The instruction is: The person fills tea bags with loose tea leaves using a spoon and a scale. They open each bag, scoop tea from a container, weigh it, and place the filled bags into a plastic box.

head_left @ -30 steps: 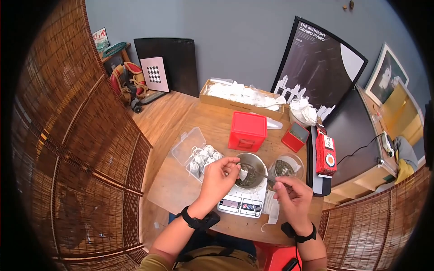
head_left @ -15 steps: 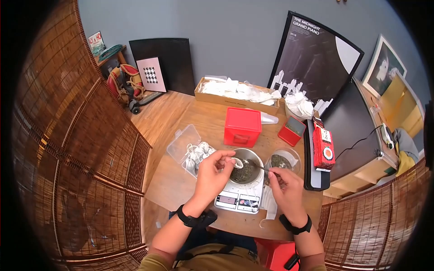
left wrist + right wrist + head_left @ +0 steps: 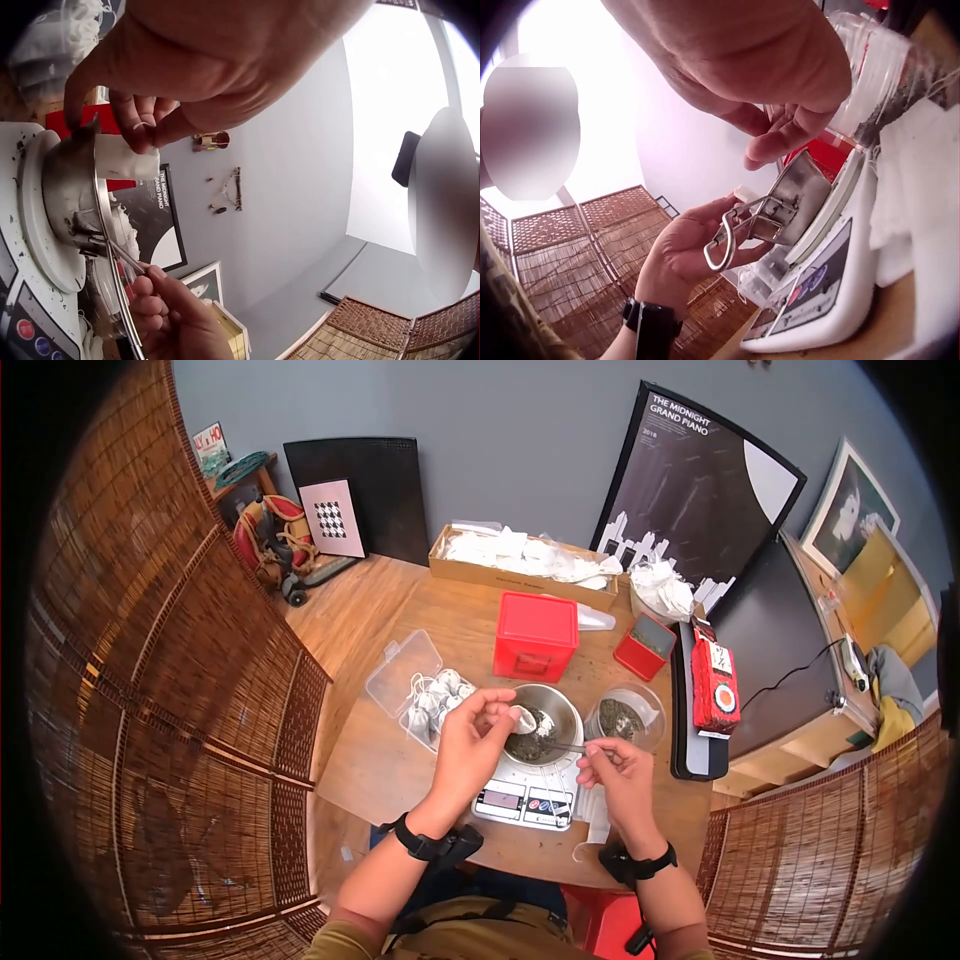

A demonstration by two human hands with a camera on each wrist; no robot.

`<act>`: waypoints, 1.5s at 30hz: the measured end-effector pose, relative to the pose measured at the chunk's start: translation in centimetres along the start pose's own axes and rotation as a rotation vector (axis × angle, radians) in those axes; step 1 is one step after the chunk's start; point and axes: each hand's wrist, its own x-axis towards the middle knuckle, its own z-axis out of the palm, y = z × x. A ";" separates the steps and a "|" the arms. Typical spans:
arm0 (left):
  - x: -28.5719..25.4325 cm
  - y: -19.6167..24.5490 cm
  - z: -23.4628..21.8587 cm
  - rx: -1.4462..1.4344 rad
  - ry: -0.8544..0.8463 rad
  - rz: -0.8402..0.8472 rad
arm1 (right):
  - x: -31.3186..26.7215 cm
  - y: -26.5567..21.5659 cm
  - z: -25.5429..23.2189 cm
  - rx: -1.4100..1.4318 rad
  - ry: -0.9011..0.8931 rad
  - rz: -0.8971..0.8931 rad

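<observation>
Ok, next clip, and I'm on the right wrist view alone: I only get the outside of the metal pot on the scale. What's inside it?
Observer: The head view shows what look like dark, dried leaves inside the pot.
Operator: And the right hand? I can't make out anything in its grip.
Observer: From the head view, it pinches a thin metal utensil that reaches over the pot's rim.
Operator: What is farther back, behind the red box?
Observer: A long cardboard box, heaped with white material.
</observation>
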 end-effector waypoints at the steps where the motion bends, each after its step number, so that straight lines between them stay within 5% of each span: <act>1: 0.1 0.1 0.0 -0.005 0.001 0.000 | 0.0 0.0 0.0 0.026 0.037 0.016; 11: 0.1 1.1 -0.3 -0.144 -0.059 -0.083 | -0.4 -0.7 -1.3 0.108 0.136 -0.016; 19: 0.9 0.1 -0.5 0.035 -0.080 -0.067 | 0.2 -3.3 -2.1 0.136 0.191 -0.056; 35: 2.6 0.5 -0.6 0.261 -0.100 -0.069 | 0.2 -7.8 0.4 -0.133 0.037 -0.148; 45: 2.8 -0.2 -1.0 0.190 -0.110 -0.093 | -2.1 -7.6 1.8 -0.424 0.041 -0.482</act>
